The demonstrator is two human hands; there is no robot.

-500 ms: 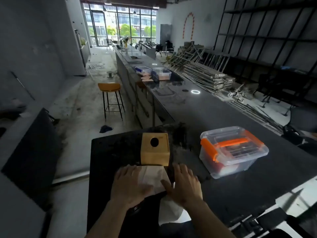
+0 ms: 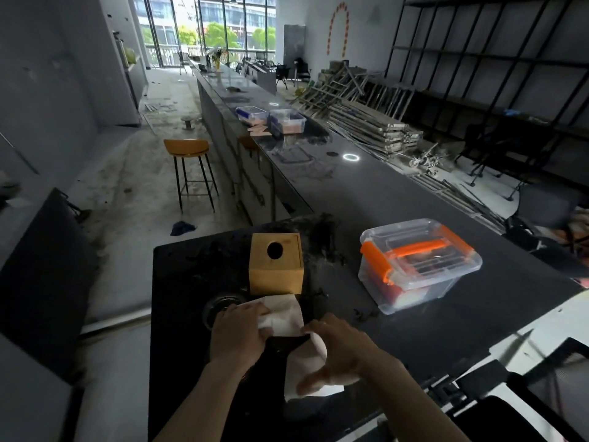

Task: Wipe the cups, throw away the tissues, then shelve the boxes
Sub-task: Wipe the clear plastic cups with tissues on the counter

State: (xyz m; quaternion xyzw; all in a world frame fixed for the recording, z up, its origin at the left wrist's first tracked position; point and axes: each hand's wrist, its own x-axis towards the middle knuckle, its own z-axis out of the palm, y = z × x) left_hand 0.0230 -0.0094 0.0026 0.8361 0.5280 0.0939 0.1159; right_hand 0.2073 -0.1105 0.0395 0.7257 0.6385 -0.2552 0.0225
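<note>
A wooden tissue box [image 2: 276, 263] with a round hole on top stands on the dark counter [image 2: 414, 199]. Just in front of it, my left hand [image 2: 237, 333] grips a white tissue [image 2: 283, 315] and presses it over a dark round cup or glass [image 2: 220, 306], which is mostly hidden. My right hand [image 2: 341, 352] pinches the tissue's near edge. A second white tissue [image 2: 302, 371] lies under my right hand. A clear plastic box with orange latches [image 2: 417, 264] sits to the right.
Two more clear storage boxes [image 2: 271, 118] stand far down the counter. A bar stool [image 2: 191, 170] is on the floor to the left. Dark shelving [image 2: 478, 59] lines the right wall, with stacked metal frames [image 2: 366, 122] below it.
My left hand has slid left onto the dark cup with the tissue. My right hand has drawn back toward me, uncovering more of the tissue.
</note>
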